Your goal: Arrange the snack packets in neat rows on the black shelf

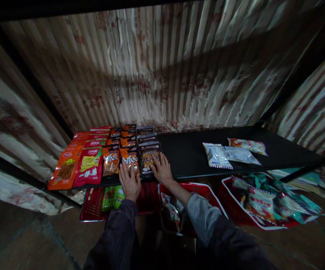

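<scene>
Rows of snack packets lie flat on the left part of a black shelf point(190, 153). My left hand point(130, 180) rests open, fingers spread, on the front orange packet point(129, 159) near the shelf's front edge. My right hand point(162, 169) lies flat and open on the dark packet point(148, 156) just to its right. Further left sit a red packet point(89, 167) and an orange packet point(66, 169).
Three loose pale packets point(231, 153) lie on the shelf's right part. Below the shelf stand red baskets point(95, 204) point(204, 191) point(235, 210) holding more packets. Striped printed sheeting forms the back and side walls. A dark floor lies beneath.
</scene>
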Action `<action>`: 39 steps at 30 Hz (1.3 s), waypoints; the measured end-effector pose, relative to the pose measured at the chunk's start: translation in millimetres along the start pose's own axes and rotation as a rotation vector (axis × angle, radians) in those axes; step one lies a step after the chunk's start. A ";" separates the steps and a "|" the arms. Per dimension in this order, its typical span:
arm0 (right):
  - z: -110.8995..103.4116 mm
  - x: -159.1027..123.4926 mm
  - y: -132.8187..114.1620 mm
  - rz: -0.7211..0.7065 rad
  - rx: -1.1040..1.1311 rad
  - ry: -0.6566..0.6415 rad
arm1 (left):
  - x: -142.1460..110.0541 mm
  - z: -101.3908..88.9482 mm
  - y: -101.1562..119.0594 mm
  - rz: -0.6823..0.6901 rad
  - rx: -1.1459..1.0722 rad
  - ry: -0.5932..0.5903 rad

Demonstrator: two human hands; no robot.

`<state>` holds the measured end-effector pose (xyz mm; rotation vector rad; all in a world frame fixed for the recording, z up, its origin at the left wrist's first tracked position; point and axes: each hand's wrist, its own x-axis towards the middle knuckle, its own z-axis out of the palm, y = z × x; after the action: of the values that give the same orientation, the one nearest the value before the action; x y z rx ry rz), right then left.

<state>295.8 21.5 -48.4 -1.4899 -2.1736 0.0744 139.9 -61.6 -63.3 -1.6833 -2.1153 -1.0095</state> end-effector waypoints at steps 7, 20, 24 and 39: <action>-0.7 -0.7 -4.7 0.023 -0.051 -0.016 | 0.3 0.9 -1.6 0.015 -0.004 0.005; 1.8 0.2 -5.8 0.002 -0.015 -0.009 | -0.6 3.0 -2.9 0.020 -0.023 0.009; 1.6 -1.7 -9.1 0.053 -0.037 -0.012 | -0.6 3.0 -3.6 0.025 -0.018 0.009; -8.1 -15.0 -9.1 -0.062 0.051 0.136 | -4.1 -18.3 19.9 0.286 -0.218 0.159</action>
<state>295.6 2.6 -44.0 -1.3588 -2.0916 0.0067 155.7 -74.9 -45.3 -1.8676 -1.6577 -1.2695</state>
